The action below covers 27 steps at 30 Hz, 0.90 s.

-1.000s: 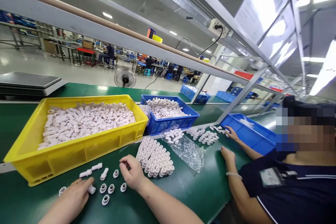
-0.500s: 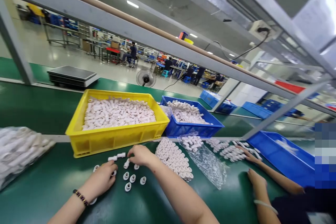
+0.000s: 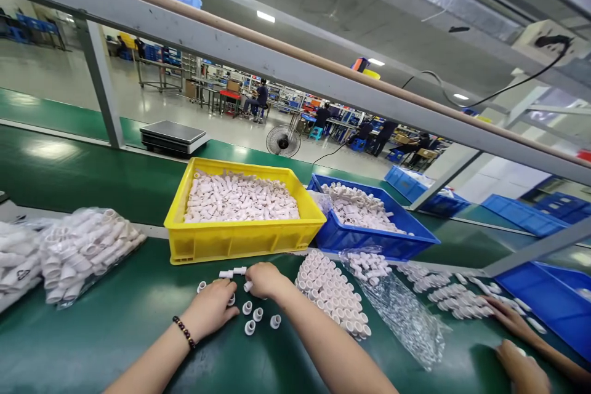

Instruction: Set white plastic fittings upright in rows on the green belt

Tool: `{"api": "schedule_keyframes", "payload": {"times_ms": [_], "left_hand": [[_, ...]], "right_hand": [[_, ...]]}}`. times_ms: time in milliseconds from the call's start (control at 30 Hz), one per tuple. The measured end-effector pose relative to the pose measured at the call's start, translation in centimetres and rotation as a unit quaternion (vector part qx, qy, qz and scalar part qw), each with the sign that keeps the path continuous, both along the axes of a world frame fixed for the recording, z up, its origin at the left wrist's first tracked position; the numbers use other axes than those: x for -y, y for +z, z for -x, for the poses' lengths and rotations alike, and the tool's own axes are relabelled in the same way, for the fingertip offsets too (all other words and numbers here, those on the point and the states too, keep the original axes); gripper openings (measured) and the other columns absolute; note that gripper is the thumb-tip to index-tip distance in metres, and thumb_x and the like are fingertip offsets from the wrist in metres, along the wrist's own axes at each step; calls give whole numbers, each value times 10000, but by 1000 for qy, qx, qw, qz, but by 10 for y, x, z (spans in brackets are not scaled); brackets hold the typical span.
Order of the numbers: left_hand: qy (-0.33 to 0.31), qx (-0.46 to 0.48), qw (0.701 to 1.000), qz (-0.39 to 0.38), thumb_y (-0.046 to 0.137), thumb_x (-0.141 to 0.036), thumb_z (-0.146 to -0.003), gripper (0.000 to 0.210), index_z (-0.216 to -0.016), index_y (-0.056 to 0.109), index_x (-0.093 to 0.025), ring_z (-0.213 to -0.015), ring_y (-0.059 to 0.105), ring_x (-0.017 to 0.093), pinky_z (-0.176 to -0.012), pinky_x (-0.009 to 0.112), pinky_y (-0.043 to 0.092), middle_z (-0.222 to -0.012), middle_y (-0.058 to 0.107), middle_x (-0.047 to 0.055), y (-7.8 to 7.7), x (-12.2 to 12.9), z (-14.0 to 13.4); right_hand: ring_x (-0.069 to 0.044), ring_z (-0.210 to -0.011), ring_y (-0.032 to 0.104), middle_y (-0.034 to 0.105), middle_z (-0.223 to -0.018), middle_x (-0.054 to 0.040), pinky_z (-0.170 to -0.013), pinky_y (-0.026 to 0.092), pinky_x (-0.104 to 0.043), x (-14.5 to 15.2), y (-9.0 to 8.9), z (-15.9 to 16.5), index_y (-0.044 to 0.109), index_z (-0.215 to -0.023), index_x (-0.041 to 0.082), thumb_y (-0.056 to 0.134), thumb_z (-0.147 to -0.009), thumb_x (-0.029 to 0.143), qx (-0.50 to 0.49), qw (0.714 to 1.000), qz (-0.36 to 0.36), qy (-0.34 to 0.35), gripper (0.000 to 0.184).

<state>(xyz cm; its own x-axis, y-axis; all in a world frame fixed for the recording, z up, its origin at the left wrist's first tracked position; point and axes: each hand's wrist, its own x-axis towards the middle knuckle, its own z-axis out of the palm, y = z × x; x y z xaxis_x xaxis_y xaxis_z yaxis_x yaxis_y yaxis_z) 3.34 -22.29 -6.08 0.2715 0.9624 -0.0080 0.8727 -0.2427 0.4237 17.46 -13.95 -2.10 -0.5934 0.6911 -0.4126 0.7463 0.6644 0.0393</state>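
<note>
My left hand (image 3: 211,308), with a beaded bracelet at the wrist, is low over the green tabletop, its fingers curled round a white plastic pipe fitting (image 3: 231,300) that is partly hidden. Close to its right, my right hand (image 3: 264,281) has its fingers bent down on another white fitting (image 3: 248,286); the fingertips are mostly hidden. Two fittings (image 3: 232,273) lie on their sides just beyond both hands. Nearer to me, several short fittings stand upright, one of them a flanged piece (image 3: 250,327). One more fitting (image 3: 201,287) is left of my left hand.
A yellow bin (image 3: 244,243) and a blue bin (image 3: 369,241), both full of fittings, stand behind. Rows of upright fittings (image 3: 332,295) and a clear plastic bag (image 3: 406,320) lie to the right. Filled bags (image 3: 87,252) lie left. Another person's hands (image 3: 521,363) work at far right.
The view has swung left, so everything sits farther right in the picture. My right hand's fingers have come down and closed on a fitting. My left hand stays among the fittings.
</note>
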Motion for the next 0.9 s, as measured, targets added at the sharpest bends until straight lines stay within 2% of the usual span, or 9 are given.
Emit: {"api": "schedule_keyframes", "payload": {"times_ms": [100,200,267,367,467,533,633,733,900], "left_hand": [[27,9,999,-25,401,-456,-816,309,-891,552,-197,-887,524,213,-770,310,391,-924,588,67,12,-3,7],[63,4,997,-47,254,-322,-883,345,-972,550,-171,-948,487,207,-845,322,355,-973,564,89,21,-12,19],[74,-7,996,-46,301,-249,-859,313,-1016,557,-160,-978,468,218,-866,337,343,-1001,557,97,23,-20,25],[60,-21,998,-25,415,-202,-781,290,-1013,588,-175,-972,475,228,-850,344,359,-993,570,89,20,-32,31],[35,-32,999,-5,458,-162,-708,292,-950,619,-181,-952,498,236,-831,351,377,-958,584,87,13,-41,29],[20,-40,999,3,454,-142,-683,258,-866,633,-171,-917,518,244,-803,360,390,-909,591,94,7,-45,27],[7,-49,999,9,410,-118,-695,217,-754,617,-146,-866,545,246,-776,363,399,-859,600,114,-2,-48,26],[7,-49,999,18,366,-117,-729,224,-734,589,-141,-826,572,237,-747,348,411,-835,620,123,-5,-49,29],[23,-40,998,46,362,-179,-764,215,-750,576,-166,-760,609,226,-658,321,436,-813,656,108,-3,-52,38]], "right_hand": [[-247,-812,632,672,-840,-114,-657,487,-283,-8,7,-7,671,-855,156,592,-634,170,12,999,-22,-24,235],[-263,-838,629,665,-877,-152,-677,492,-311,-15,9,-12,669,-869,123,572,-669,146,19,998,-50,-45,224],[-275,-846,626,658,-894,-174,-687,493,-336,-17,9,-13,665,-893,105,571,-678,126,23,996,-64,-52,236],[-295,-844,618,651,-878,-191,-704,486,-377,-15,8,-11,665,-895,87,626,-655,153,25,995,-77,-52,252],[-314,-921,579,629,-953,-189,-758,460,-418,-11,10,-4,656,-926,95,670,-648,317,7,995,-93,-39,355],[-294,-973,552,618,-1006,-151,-798,441,-413,-9,11,4,645,-960,131,629,-687,402,-12,995,-95,-15,386],[-251,-936,574,637,-974,-106,-795,448,-386,-8,4,18,644,-941,154,594,-724,331,-21,997,-74,24,285],[-248,-859,608,651,-922,-126,-729,481,-373,-8,-7,31,647,-905,111,572,-723,203,-15,998,-48,40,217],[-245,-863,610,637,-948,-131,-694,500,-343,-8,-14,33,621,-960,104,531,-735,165,-46,997,-43,41,250]]}}
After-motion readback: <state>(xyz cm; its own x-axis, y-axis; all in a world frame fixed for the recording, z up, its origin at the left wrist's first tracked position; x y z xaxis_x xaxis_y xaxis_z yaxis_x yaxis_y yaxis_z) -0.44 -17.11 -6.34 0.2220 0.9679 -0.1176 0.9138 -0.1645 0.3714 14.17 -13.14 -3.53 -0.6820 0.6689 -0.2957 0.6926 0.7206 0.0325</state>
